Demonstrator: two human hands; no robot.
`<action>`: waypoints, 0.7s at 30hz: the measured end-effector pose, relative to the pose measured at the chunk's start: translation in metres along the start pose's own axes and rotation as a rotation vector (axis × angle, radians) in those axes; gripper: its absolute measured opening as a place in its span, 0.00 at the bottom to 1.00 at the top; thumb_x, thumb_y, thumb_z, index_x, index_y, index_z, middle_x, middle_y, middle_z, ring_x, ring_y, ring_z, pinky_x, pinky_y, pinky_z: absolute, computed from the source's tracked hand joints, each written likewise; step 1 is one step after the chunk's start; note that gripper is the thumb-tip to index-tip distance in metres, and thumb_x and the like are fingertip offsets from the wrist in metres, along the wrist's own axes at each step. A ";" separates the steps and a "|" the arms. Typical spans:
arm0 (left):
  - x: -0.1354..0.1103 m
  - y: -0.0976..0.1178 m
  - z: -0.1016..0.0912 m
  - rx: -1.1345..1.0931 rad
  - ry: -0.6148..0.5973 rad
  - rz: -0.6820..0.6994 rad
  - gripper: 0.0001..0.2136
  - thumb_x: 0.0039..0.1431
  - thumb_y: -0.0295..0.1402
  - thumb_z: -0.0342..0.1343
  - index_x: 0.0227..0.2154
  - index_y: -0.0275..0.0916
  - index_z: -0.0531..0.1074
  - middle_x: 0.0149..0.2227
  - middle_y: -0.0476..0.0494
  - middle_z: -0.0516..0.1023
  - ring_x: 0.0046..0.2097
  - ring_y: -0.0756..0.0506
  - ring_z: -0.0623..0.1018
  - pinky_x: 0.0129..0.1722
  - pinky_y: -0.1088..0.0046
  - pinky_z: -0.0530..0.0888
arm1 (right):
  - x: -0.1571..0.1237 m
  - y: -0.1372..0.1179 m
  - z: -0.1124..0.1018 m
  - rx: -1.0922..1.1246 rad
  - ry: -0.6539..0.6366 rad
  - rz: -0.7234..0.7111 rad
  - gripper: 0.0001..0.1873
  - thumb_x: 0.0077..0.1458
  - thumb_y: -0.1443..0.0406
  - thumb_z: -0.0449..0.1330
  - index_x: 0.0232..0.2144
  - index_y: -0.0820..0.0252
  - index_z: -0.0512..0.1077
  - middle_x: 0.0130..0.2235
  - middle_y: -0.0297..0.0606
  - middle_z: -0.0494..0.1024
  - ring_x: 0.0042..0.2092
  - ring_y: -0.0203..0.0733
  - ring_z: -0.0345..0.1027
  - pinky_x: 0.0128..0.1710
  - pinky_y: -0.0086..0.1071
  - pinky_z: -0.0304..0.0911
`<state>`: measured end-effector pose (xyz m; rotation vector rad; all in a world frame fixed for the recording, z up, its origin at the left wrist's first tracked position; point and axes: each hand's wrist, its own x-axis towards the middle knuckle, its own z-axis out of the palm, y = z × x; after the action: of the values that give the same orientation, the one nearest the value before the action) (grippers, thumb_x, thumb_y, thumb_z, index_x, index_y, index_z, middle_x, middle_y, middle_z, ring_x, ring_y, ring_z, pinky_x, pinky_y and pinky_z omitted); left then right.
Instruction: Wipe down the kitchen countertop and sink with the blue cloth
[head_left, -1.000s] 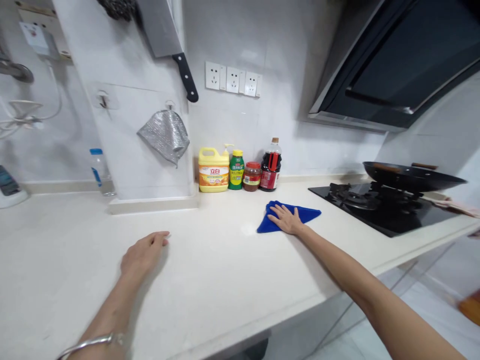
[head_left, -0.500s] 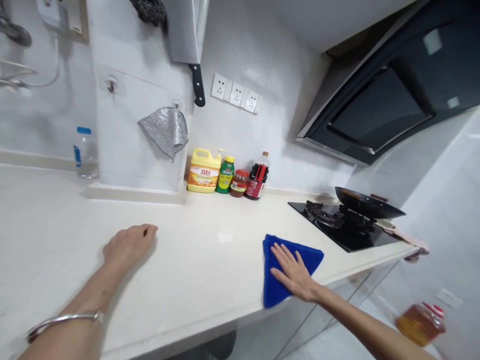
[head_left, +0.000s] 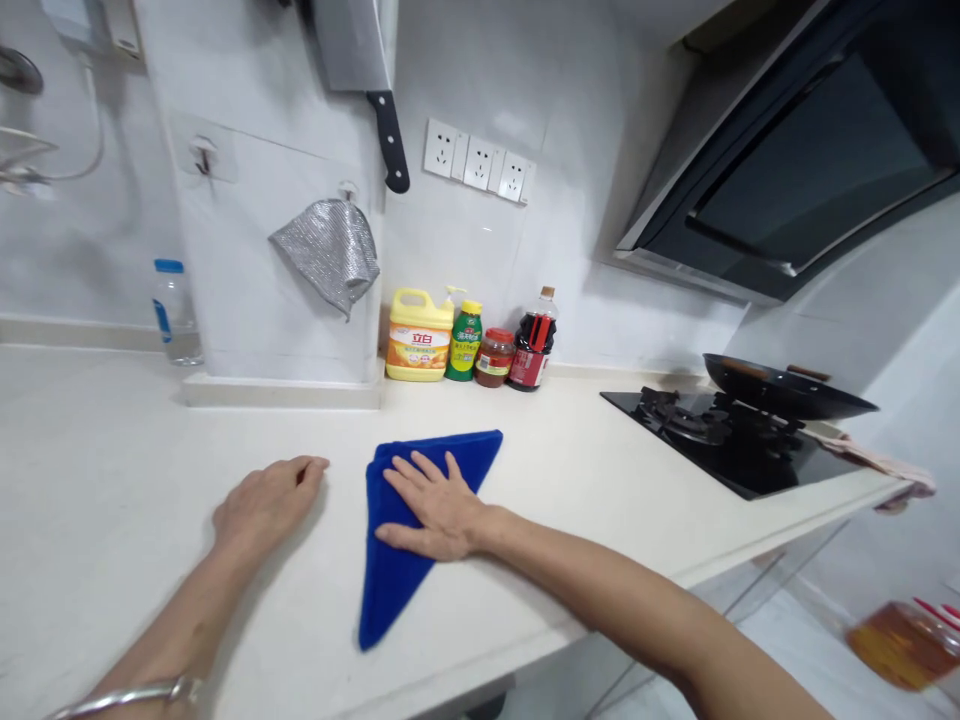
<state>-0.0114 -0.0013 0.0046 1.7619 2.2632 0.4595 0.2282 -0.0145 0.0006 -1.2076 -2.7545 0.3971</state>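
Observation:
My right hand (head_left: 439,510) lies flat with fingers spread on a blue cloth (head_left: 397,590), pressing it against the white countertop (head_left: 592,470). The cloth is folded into a rough triangle, one corner pointing to the front edge and another to the back right. To the left, my left hand (head_left: 266,505) rests on the counter in a loose fist, apart from the cloth. Its fingertips are curled under and hidden, and no object shows in it. A silver bracelet (head_left: 124,698) circles the left wrist.
Along the wall stand a yellow detergent jug (head_left: 418,338), a green bottle (head_left: 465,342), a red-lidded jar (head_left: 495,358) and a dark sauce bottle (head_left: 534,340). A water bottle (head_left: 176,315) is far left. The gas stove (head_left: 720,440) carries a wok (head_left: 787,390). A cleaver (head_left: 388,140) hangs above.
My right hand has slid the blue cloth leftward across the counter, closer to my left hand. My left fist stays almost in place. The camera view has shifted slightly.

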 end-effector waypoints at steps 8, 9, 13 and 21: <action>0.013 -0.012 0.009 -0.024 0.045 -0.023 0.22 0.63 0.45 0.40 0.50 0.56 0.77 0.57 0.49 0.76 0.56 0.32 0.75 0.53 0.52 0.73 | 0.094 0.086 -0.015 -0.018 0.070 0.151 0.46 0.61 0.36 0.37 0.71 0.54 0.44 0.73 0.37 0.40 0.73 0.52 0.28 0.69 0.65 0.24; 0.013 -0.013 0.009 -0.027 0.041 -0.033 0.22 0.63 0.46 0.40 0.50 0.56 0.77 0.57 0.50 0.77 0.56 0.32 0.75 0.52 0.53 0.73 | 0.099 0.099 -0.017 -0.020 0.077 0.180 0.46 0.60 0.35 0.36 0.71 0.54 0.45 0.73 0.37 0.40 0.73 0.52 0.29 0.69 0.65 0.24; 0.016 -0.019 0.006 -0.002 0.026 -0.083 0.22 0.63 0.48 0.39 0.50 0.60 0.75 0.56 0.57 0.77 0.56 0.35 0.74 0.52 0.58 0.72 | 0.102 0.146 -0.027 -0.021 0.090 0.290 0.46 0.60 0.35 0.36 0.71 0.52 0.44 0.74 0.36 0.39 0.73 0.51 0.29 0.69 0.65 0.25; 0.029 -0.033 0.005 0.038 -0.002 -0.046 0.25 0.63 0.54 0.34 0.53 0.63 0.72 0.58 0.66 0.74 0.60 0.37 0.71 0.55 0.60 0.69 | 0.002 0.236 -0.053 -0.059 0.136 0.625 0.44 0.63 0.38 0.35 0.71 0.55 0.43 0.74 0.37 0.38 0.73 0.49 0.29 0.69 0.60 0.27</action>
<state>-0.0464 0.0198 -0.0125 1.7236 2.3201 0.4076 0.4046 0.1503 -0.0150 -2.0150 -2.2352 0.2656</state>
